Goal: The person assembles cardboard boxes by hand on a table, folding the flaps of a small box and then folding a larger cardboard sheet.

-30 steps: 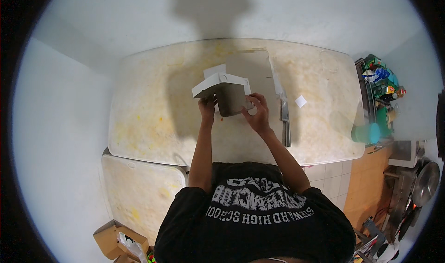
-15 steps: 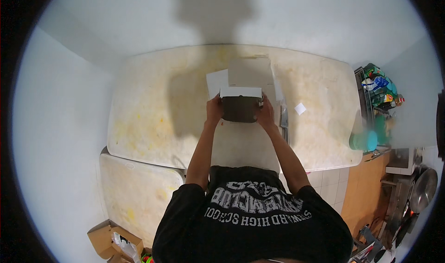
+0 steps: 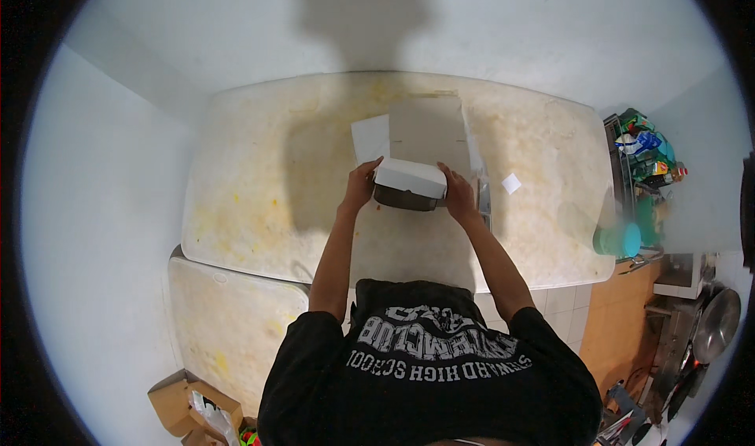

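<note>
A small box (image 3: pixel 412 176), white on top and dark on its near side, sits between my hands at the middle of the table. My left hand (image 3: pixel 362 182) grips its left end, with the thumb and fingers at the upper corner. At the right end my right hand (image 3: pixel 459 191) holds it in the same way. Behind the box lies a flat greyish cardboard sheet (image 3: pixel 427 119). A white sheet of paper (image 3: pixel 370 138) shows at that sheet's left. A narrow grey item (image 3: pixel 484 197), too unclear to name, lies just right of my right hand.
A small white square (image 3: pixel 511 183) lies on the stained pale table (image 3: pixel 244 171). Toward the right edge stand a turquoise container (image 3: pixel 617 240) and a rack (image 3: pixel 619 155) with packets and bottles. An open cardboard box (image 3: pixel 177 405) is at lower left; a pan (image 3: pixel 717 326) hangs at far right.
The box has tipped so that more of its white top and less of its dark side shows. Both hands have turned with it and still grip its ends.
</note>
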### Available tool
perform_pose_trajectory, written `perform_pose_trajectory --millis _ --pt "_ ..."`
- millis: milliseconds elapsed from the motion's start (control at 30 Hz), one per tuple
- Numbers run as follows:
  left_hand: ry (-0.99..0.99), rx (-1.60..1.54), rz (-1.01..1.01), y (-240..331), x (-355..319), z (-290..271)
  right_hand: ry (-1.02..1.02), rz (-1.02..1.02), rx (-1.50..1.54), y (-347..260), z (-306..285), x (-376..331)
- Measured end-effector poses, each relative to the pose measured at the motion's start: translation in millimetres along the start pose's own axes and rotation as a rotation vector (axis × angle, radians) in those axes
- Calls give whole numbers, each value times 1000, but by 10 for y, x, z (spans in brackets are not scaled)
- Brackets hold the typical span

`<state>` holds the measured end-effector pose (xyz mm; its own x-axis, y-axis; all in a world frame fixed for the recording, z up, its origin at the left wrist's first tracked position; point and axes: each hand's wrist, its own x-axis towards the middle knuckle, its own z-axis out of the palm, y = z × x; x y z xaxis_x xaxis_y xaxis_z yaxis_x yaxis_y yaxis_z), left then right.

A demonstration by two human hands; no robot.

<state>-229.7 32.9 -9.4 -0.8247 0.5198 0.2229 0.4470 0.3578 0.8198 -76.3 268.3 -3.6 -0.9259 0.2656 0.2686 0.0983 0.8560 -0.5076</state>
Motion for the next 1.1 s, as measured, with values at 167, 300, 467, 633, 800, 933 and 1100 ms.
perform_pose_trajectory --millis 167,300,467,633,800,933,1100 --pt "-145 -502 -347 -376 -225 -155 -1 -54 -183 -96 94 -79" --pt "-55 -511 -757 281 -234 -286 9 -41 -342 204 221 -213" --pt "-209 -398 -823 691 -356 -307 8 -43 -338 135 193 -204" --pt "-110 -459 -810 436 -567 -135 2 -111 -270 126 138 -205" --pt "-40 -525 -837 430 -604 31 -239 859 995 225 26 -305" --pt "-24 -551 -829 255 -697 119 -305 881 981 -271 7 -363" --pt "-136 -671 -799 348 -628 157 -115 737 1039 -225 124 -491"
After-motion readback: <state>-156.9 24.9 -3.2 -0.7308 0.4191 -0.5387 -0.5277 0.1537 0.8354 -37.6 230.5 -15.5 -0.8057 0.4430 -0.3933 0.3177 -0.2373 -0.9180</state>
